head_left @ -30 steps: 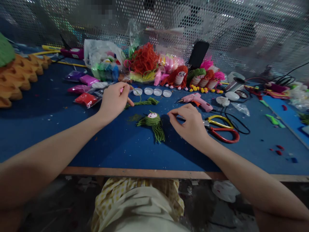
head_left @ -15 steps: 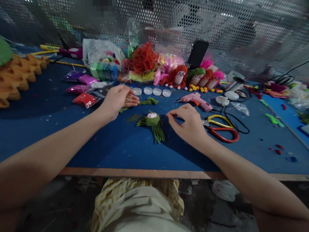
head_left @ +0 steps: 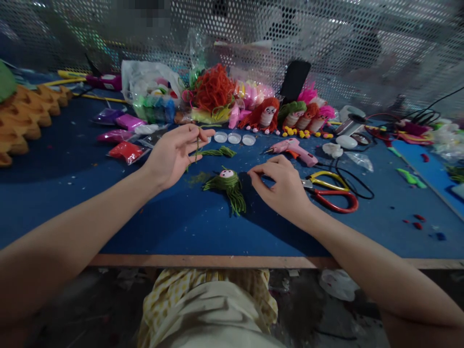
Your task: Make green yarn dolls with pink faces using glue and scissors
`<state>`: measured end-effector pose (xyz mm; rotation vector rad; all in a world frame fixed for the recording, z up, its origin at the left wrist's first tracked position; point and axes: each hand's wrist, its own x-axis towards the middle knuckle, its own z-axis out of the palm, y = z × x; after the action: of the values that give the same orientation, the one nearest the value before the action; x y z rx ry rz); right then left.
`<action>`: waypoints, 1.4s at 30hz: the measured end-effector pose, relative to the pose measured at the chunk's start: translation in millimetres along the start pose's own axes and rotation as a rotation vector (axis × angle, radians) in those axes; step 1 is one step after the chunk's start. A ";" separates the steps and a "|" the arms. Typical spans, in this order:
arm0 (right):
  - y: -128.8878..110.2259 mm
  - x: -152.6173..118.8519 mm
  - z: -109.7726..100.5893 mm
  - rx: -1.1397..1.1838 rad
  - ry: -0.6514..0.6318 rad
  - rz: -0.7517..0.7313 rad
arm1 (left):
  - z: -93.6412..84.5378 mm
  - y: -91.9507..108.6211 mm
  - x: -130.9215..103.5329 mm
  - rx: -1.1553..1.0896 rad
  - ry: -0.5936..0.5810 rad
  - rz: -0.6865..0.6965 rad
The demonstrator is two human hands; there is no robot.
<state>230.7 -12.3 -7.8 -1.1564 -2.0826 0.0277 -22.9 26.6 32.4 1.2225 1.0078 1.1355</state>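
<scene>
My left hand is raised over the table with a green yarn strand pinched between thumb and fingers, its other fingers spread. Just beyond it lies a small bundle of green yarn. Between my hands rests a little doll with a pale pink face and green yarn hair fanned toward me. My right hand sits right of the doll, thumb and fingertips pressed together; whatever they pinch is too small to make out. Scissors with one yellow and one red handle lie against this hand, blades partly hidden by it.
A pink glue gun lies behind my right hand, its dark cord looping past the scissors. Small white lids, finished dolls, orange yarn and colored packets line the back. An orange egg-tray-like form stands left.
My left hand has turned and its fingers have opened out, lifting the green strand upright. My right hand, the doll and the scissors stay in place.
</scene>
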 end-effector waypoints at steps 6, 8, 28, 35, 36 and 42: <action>-2.0 1.9 -2.3 0.036 0.061 -0.035 | 2.4 -6.8 -3.4 -0.012 -0.062 0.099; -6.3 3.3 -6.6 0.106 0.108 -0.058 | 5.7 -8.3 -6.5 0.047 -0.064 0.174; -17.7 2.0 -13.3 0.294 0.079 0.036 | 31.4 -3.5 -32.9 0.555 -0.285 0.147; -18.1 4.0 -19.5 0.453 0.021 0.150 | 30.4 -10.1 -32.3 0.371 -0.216 0.114; -18.5 4.4 -19.6 0.470 -0.003 0.127 | 30.4 -11.1 -32.4 0.355 -0.227 0.103; -20.6 3.8 -14.1 0.501 -0.135 0.093 | 34.1 -13.1 -33.9 0.322 -0.258 0.064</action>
<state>223.1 -26.1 11.9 -0.9553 -1.9729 0.6495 6.1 -12.5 21.8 1.6233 0.9827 0.8554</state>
